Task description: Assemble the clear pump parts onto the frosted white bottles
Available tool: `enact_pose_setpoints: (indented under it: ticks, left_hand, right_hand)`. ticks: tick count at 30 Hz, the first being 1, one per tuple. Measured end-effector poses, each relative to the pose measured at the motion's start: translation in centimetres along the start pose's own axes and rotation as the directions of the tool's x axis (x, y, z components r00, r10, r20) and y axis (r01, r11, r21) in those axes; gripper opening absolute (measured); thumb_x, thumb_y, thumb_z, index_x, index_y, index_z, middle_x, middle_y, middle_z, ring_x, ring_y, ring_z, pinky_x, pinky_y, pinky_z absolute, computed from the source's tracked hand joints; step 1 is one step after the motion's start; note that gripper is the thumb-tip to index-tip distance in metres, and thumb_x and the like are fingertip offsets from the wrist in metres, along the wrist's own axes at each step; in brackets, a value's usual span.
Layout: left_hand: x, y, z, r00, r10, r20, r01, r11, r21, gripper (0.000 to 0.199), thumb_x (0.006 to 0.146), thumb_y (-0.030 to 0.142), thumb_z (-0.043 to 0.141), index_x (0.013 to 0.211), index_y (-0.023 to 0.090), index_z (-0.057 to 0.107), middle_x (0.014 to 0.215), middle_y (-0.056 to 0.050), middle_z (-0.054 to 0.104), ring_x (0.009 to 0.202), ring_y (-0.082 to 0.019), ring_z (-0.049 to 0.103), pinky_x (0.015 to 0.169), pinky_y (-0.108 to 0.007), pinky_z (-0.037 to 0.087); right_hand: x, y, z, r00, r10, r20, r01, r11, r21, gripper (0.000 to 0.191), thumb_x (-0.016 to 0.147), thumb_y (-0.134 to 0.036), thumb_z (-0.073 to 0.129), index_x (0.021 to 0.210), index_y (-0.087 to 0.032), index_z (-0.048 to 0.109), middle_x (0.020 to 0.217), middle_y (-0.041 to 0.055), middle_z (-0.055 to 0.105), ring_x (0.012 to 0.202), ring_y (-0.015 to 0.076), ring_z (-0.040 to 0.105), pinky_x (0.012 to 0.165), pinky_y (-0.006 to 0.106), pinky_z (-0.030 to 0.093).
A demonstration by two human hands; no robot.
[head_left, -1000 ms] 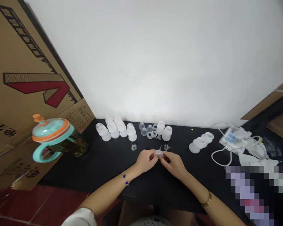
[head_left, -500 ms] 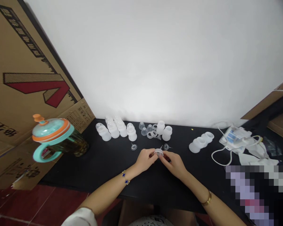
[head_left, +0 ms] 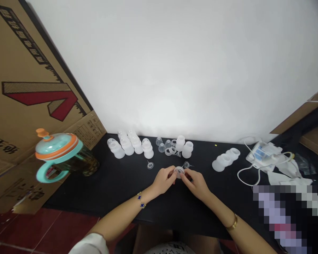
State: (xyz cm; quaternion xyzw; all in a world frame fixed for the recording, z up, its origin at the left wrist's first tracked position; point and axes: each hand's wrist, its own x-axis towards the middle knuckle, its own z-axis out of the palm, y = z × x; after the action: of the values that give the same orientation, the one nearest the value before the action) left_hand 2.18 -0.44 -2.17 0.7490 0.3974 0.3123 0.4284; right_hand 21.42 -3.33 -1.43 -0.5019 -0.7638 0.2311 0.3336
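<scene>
Between my two hands, low over the black table (head_left: pixel 116 190), is a whitish ring (head_left: pixel 179 171). My left hand (head_left: pixel 164 180) pinches its left side, and my right hand (head_left: pixel 194 180) grips its right side. Something clear shows inside the ring, too small to make out. Just behind my right hand lies a clear nipple-like piece (head_left: pixel 187 165); a similar piece (head_left: pixel 150 165) lies to the left. Farther back are clear domed caps (head_left: pixel 162 147), loose rings (head_left: pixel 169 151) and two open white bottles (head_left: pixel 187 150).
Several capped bottles (head_left: pixel 148 149) stand at the back left. Open bottles (head_left: pixel 225 159) sit on the right, near a white cable (head_left: pixel 247 182) and a white device (head_left: pixel 262 153). A teal-lidded jug (head_left: pixel 66 155) stands left, beside a large cardboard box (head_left: pixel 42 106).
The ring has tilted between my fingers, so its round opening now shows more. Both hands have otherwise stayed nearly in place.
</scene>
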Motion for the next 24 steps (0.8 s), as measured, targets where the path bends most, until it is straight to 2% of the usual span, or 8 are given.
enact_pose_setpoints:
  ticks: [5,9,15,24]
  left_hand:
    - [0.19,-0.3,0.04,1.0,-0.024,-0.004,0.024,0.999,-0.023,0.028,0.093,0.029,0.047,0.069,0.017,0.056,0.055,0.003,0.056,0.05,-0.01,0.048,0.052,-0.022,0.032]
    - [0.43,-0.53,0.19,0.997,-0.069,0.02,0.071,0.989,-0.131,0.022,0.088,0.027,0.051,0.069,0.016,0.056,0.054,0.003,0.054,0.049,-0.01,0.048,0.05,-0.02,0.032]
    - [0.68,-0.66,0.22,0.994,-0.095,0.048,0.105,0.957,-0.272,0.019,0.084,0.026,0.052,0.067,0.016,0.055,0.052,0.003,0.054,0.046,-0.01,0.048,0.048,-0.02,0.035]
    - [0.6,-0.02,-0.2,0.998,-0.07,0.003,0.069,0.982,-0.175,0.031,0.09,0.034,0.051,0.064,0.017,0.051,0.051,0.004,0.053,0.048,-0.01,0.048,0.051,-0.021,0.033]
  right_hand:
    - [-0.06,-0.06,0.01,1.0,0.009,0.016,-0.009,1.0,0.0,0.035,0.101,-0.041,0.047,0.077,-0.02,0.061,0.067,-0.0004,0.063,0.06,0.0145,0.059,0.06,0.024,0.04]
    - [-0.07,-0.05,-0.02,1.0,0.008,0.017,-0.008,1.0,0.004,0.032,0.102,-0.041,0.047,0.082,-0.021,0.062,0.068,-0.0014,0.064,0.06,0.0142,0.059,0.059,0.023,0.038]
    - [-0.04,0.26,0.11,1.0,0.006,0.027,-0.006,1.0,-0.029,0.038,0.105,-0.039,0.038,0.078,-0.021,0.057,0.067,-0.001,0.061,0.061,0.0149,0.059,0.06,0.024,0.038]
    - [0.11,-0.1,-0.06,0.999,-0.004,0.037,0.004,1.0,-0.005,0.038,0.106,-0.037,0.035,0.077,-0.021,0.055,0.069,0.0001,0.061,0.063,0.0153,0.059,0.061,0.025,0.039]
